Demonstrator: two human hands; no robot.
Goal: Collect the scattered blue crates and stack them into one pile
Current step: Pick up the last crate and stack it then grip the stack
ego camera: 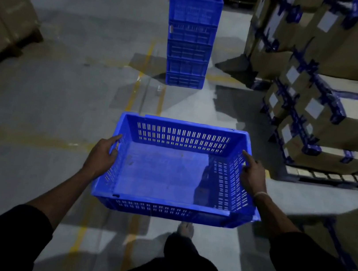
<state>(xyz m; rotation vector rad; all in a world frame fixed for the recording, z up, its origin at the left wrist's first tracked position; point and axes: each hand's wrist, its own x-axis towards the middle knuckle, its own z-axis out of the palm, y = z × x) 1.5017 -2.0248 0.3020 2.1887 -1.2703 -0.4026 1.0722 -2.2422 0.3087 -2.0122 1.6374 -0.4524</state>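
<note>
Carried crate point(167, 175): blue, slotted walls, open side up, nothing inside, held level above the floor between both hands
Left hand point(100, 156): fingers point(116, 138) closed over the crate's left short rim, thumb on top of the rim, the rest wrapped down the outer wall
Right hand point(252, 175): clamped on the right short rim, index finger lying along the rim edge pointing forward, a pale band at the wrist
Stacked pile point(190, 38): blue crates standing one on another on the floor, well ahead of the fingertips and in line with the carried crate; it looks like five crates, though the dim light blurs the lower joints
Floor point(63, 95): grey concrete with yellow painted lines running forward from under the left fingers
Cardboard boxes point(329, 116): stacked with blue tape and white labels, out beyond the right fingers
Wrapped cartons point(3, 16): far out past the left fingers
Foot point(185, 229): bare, on the floor just below the crate's near wall
</note>
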